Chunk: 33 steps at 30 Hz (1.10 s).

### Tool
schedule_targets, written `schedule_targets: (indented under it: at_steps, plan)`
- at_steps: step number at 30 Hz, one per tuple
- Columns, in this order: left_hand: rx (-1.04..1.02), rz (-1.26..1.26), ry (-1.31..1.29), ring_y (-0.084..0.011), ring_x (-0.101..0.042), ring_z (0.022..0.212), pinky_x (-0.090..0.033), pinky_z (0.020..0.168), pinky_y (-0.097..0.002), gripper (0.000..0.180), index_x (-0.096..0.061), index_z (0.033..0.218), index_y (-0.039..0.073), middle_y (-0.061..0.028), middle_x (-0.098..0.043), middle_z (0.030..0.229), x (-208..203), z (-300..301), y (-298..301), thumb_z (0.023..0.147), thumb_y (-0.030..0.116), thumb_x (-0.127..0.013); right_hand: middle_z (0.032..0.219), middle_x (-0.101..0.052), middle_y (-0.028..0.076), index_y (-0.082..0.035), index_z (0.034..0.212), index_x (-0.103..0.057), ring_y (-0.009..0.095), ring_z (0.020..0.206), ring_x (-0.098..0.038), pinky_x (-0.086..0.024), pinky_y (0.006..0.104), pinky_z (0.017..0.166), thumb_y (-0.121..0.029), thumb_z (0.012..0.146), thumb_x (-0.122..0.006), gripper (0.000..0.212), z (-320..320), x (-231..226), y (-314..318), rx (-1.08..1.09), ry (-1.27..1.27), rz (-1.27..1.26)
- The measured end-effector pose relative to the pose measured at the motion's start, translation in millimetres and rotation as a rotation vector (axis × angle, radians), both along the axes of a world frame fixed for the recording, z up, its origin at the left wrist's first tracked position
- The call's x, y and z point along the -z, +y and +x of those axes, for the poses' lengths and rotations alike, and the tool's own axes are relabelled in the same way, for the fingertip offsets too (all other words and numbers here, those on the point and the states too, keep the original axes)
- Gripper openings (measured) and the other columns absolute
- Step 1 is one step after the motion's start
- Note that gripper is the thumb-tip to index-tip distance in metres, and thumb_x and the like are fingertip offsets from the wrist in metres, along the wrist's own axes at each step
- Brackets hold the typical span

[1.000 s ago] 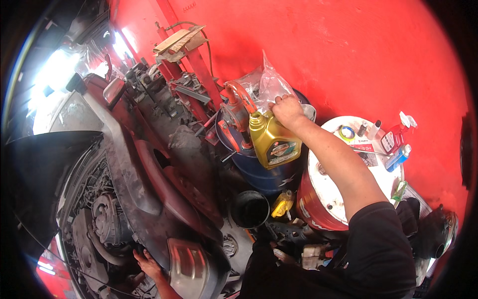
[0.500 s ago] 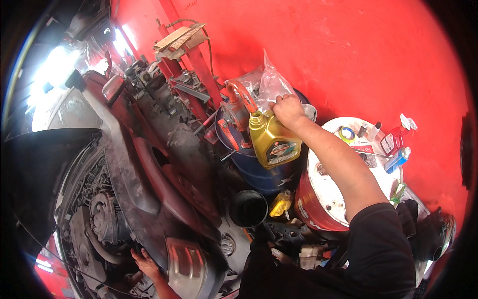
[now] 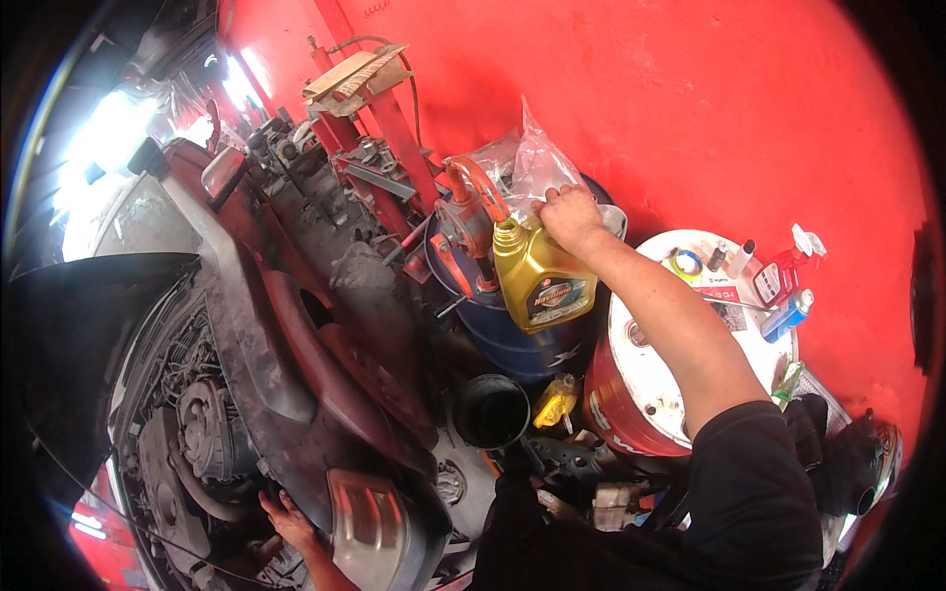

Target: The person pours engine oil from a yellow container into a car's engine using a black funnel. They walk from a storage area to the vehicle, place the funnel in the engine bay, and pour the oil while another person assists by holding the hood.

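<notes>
A gold plastic motor oil jug (image 3: 547, 286) with a dark label stands on a blue drum (image 3: 512, 345). Its round mouth has no cap on it. My right hand (image 3: 570, 217) is closed around the handle at the top of the jug. My left hand (image 3: 289, 520) is low in the car's engine bay (image 3: 187, 443), beside the inner edge of the headlight (image 3: 367, 522). Its fingers are bent around a small dark thing that I cannot make out. An orange hand pump (image 3: 471, 212) is mounted on the drum, just left of the jug.
A white-topped red drum (image 3: 641, 364) at right carries a tape roll (image 3: 687, 262), a red spray bottle (image 3: 778, 276) and a blue-and-white can (image 3: 786, 317). Below the jug are a black funnel or pan (image 3: 491, 412) and a yellow bottle (image 3: 557, 402). Clear plastic bags (image 3: 542, 158) lie behind the jug.
</notes>
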<state>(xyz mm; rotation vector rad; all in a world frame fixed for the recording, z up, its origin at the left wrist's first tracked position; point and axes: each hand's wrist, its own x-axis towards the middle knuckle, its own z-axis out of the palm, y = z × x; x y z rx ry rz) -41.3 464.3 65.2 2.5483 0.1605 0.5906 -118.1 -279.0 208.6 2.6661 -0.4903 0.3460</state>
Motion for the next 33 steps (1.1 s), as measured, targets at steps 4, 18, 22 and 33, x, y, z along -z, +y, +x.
schedule_targets:
  at_steps: [4,18,22,33]
  plan:
    - [-0.009,0.002,0.0,-0.0448,-0.058,0.118,-0.045,0.099,-0.0498,0.063,-0.04,0.15,0.011,-0.0259,-0.063,0.128,0.8,1.4,0.7,0.102,0.049,-0.052,0.101,-0.069,0.008,-0.015,0.108,-0.07,0.025,0.098,-0.067,-0.052,0.0411,0.084,-0.02,0.089,-0.057,0.024,-0.4,-0.8,0.2,0.0,0.005,0.014]
    - [0.008,0.0,-0.013,-0.0453,-0.059,0.116,-0.046,0.097,-0.0499,0.062,-0.04,0.15,0.011,-0.0259,-0.064,0.126,-3.6,-1.9,-3.8,0.102,0.048,-0.052,0.101,-0.07,0.008,-0.016,0.109,-0.071,0.025,0.098,-0.068,-0.052,0.0412,0.084,-0.019,0.089,-0.057,0.025,-0.4,2.3,-1.4,-0.002,-0.009,-0.003]
    - [0.0,0.008,-0.014,-0.0452,-0.059,0.117,-0.045,0.098,-0.0498,0.062,-0.04,0.15,0.011,-0.0262,-0.064,0.127,-3.8,-2.5,-4.6,0.102,0.048,-0.052,0.101,-0.071,0.008,-0.016,0.108,-0.072,0.025,0.097,-0.068,-0.053,0.0413,0.083,-0.019,0.09,-0.057,0.025,-1.9,0.1,1.1,-0.002,-0.003,-0.005]
    - [0.017,0.018,-0.033,-0.0451,-0.059,0.117,-0.045,0.099,-0.0494,0.064,-0.039,0.15,0.009,-0.0275,-0.063,0.127,-7.5,-5.8,-8.8,0.102,0.049,-0.052,0.103,-0.071,0.007,-0.016,0.108,-0.072,0.025,0.098,-0.068,-0.053,0.0411,0.083,-0.02,0.09,-0.057,0.024,-2.2,0.1,1.9,0.007,-0.008,0.002]
